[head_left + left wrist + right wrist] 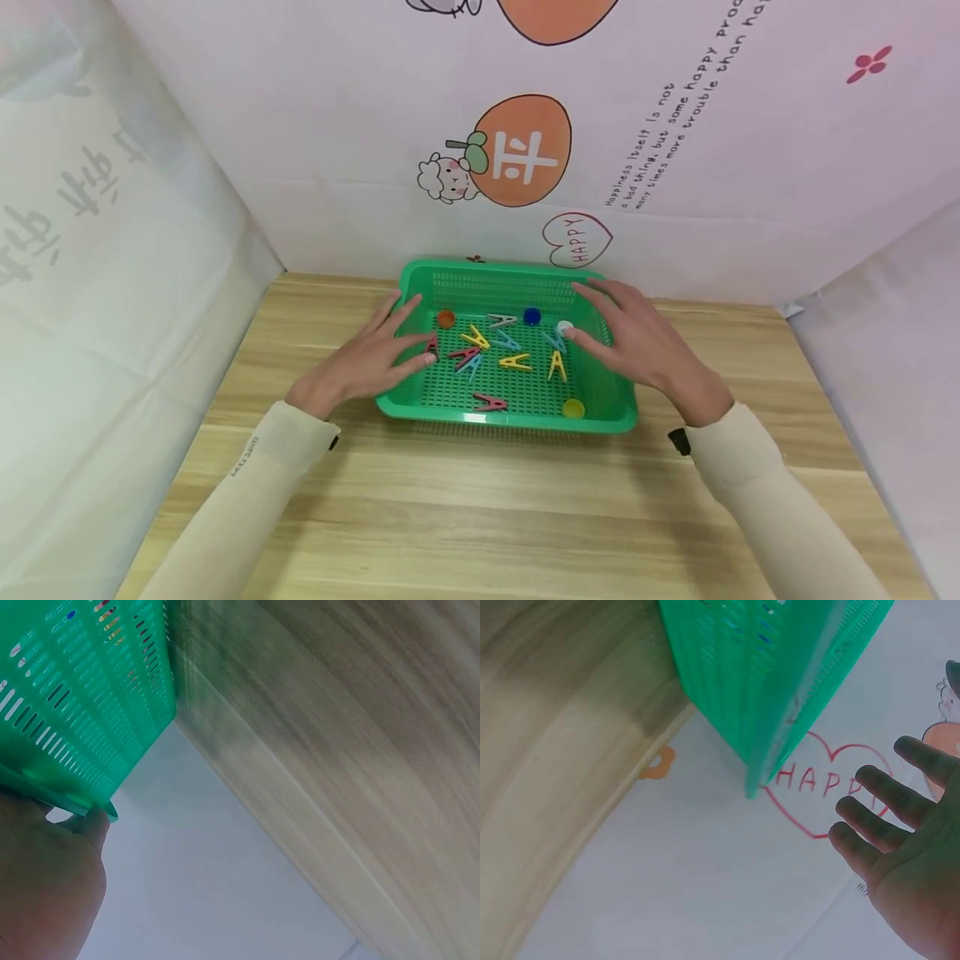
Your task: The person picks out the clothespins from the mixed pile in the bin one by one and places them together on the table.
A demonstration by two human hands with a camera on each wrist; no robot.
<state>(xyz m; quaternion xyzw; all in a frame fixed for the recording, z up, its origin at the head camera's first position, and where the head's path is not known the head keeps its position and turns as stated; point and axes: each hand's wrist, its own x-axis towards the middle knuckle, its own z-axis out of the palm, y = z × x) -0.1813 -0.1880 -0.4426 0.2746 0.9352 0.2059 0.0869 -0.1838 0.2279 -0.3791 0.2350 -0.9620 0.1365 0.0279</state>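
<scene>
A green plastic basket [510,422] with slotted walls stands on the wooden table against the back wall. Inside lie several clothespins: a yellow clothespin [514,362], a blue clothespin [507,340] and a pink clothespin [491,403] among them. Round caps lie there too: an orange cap [446,319], a blue cap [532,316], a white cap [565,327] and a yellow cap [573,408]. My left hand [360,358] reaches across the left rim, fingers spread; the left wrist view shows fingers at the rim [56,799]. Over the right side, my right hand [637,337] hovers with spread fingers, holding nothing.
The wooden table [465,508] extends in front of and beside the basket. Behind it rises a white printed cloth [337,167] with cartoon drawings and lettering, and pale cloth [97,333] hangs at the left side too.
</scene>
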